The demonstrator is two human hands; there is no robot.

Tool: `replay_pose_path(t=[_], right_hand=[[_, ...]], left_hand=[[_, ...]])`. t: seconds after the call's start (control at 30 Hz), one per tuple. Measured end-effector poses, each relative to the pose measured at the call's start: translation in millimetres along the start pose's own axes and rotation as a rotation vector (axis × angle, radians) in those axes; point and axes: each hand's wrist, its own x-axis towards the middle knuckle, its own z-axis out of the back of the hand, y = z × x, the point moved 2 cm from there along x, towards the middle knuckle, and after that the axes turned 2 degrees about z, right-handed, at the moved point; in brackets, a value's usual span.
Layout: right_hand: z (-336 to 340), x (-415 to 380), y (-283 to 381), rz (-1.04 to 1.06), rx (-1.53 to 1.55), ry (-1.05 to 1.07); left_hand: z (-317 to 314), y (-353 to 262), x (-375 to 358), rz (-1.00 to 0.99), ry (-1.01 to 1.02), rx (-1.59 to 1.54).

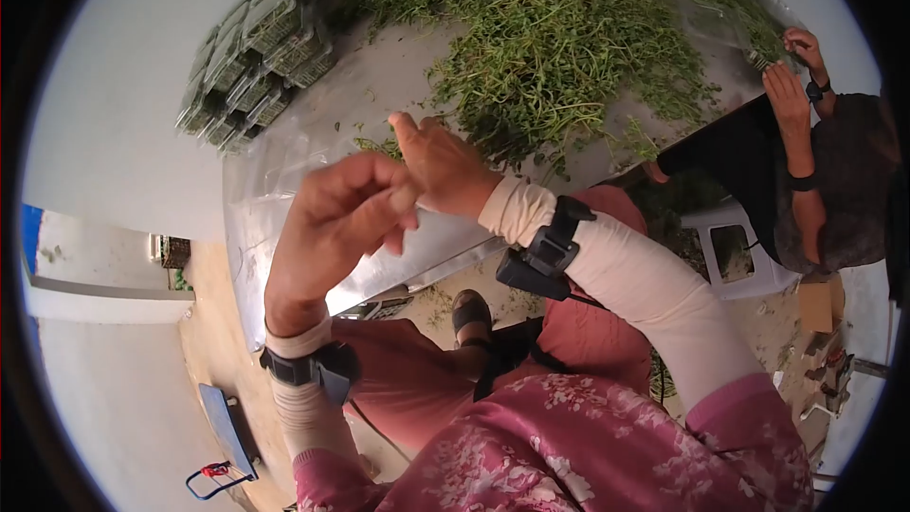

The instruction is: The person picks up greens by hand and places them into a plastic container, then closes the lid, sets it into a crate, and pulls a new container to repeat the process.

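Observation:
My left hand (336, 223) is raised over the near edge of the metal table, its fingers curled in toward the thumb. Whatever it may pinch is too small to make out. Right beside it, partly covered by it, is my right hand (444, 166), palm down with one finger stretched out to the left. I see nothing held in it. A few green sprigs (381, 145) show just past my fingers. Farther back lies a large heap of leafy green stems (559, 47).
Clear plastic boxes filled with greens (256, 52) are stacked at the table's (365, 76) back left. Clear plastic sheets (284, 166) lie below them. At right, another person's hands (789, 90) handle greens. A white plastic stool (735, 246) and a blue trolley (227, 427) stand on the floor.

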Motion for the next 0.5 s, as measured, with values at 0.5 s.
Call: replay_pose_path(t=[0.5], right_hand=[[-48,-34,-11,0.277,0.731,-0.390]], left_hand=[[-106,8,148,-0.255,0.258,1.122]])
